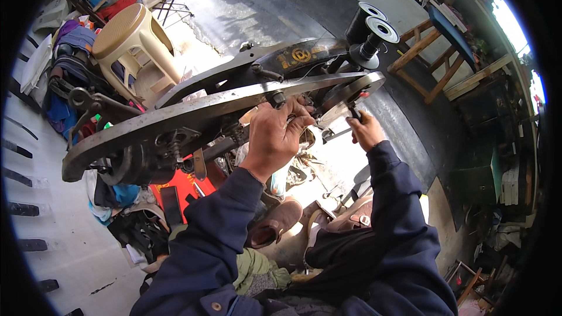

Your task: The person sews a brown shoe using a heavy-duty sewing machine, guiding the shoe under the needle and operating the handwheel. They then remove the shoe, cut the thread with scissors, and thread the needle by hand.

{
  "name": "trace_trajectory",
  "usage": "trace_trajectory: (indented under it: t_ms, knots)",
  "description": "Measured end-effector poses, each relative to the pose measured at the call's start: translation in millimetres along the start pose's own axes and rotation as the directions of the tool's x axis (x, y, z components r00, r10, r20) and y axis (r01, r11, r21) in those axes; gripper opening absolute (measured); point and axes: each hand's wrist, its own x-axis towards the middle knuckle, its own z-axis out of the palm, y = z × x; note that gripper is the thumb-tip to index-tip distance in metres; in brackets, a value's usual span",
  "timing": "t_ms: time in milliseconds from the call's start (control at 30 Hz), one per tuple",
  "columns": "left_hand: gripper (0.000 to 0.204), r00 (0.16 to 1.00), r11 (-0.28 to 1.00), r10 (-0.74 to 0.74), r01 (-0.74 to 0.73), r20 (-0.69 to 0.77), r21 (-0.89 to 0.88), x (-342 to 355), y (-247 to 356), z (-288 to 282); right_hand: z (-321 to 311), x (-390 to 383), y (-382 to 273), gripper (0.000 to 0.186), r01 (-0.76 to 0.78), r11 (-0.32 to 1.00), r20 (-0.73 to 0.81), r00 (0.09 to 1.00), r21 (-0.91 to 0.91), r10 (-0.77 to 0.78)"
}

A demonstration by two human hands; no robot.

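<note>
A cobbler's hand-cranked sewing machine with a long metal frame (193, 102) stretches across in front of me, its dark arm (304, 54) behind the frame. Under the frame, beside a dark bolt head (276, 99), my left hand (274, 134) is closed with thumb and fingers pinched together. What lies between those fingertips is too small to make out. My right hand (367, 130) curls around the dark crank handle (355, 113) just below the wheel (351, 90) at the machine's right end. Thread spools (374, 32) stand upright above that end.
A beige plastic stool (126, 38) stands at the far left, bags (73, 52) piled beside it. A brown shoe (277, 222) lies below my left hand, near a red sheet (178, 190). A wooden stool with a blue seat (451, 38) is at the far right, by a green box (480, 175).
</note>
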Motion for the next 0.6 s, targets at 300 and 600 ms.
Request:
trace_trajectory:
  t_ms: [300,600]
  knots:
    - [0.007,0.998,0.997,0.062,-0.061,-0.015,0.049,-2.6,-10.7,4.0,-59.9,-14.5,-33.9,0.023,0.443,0.795,-0.071,0.887,0.414,-0.457]
    - [0.006,0.999,0.995,0.001,-0.005,-0.034,-0.099,-0.6,-6.4,6.5,23.5,-28.9,-13.2,0.038,0.418,0.907,0.351,0.859,-0.057,-0.373]
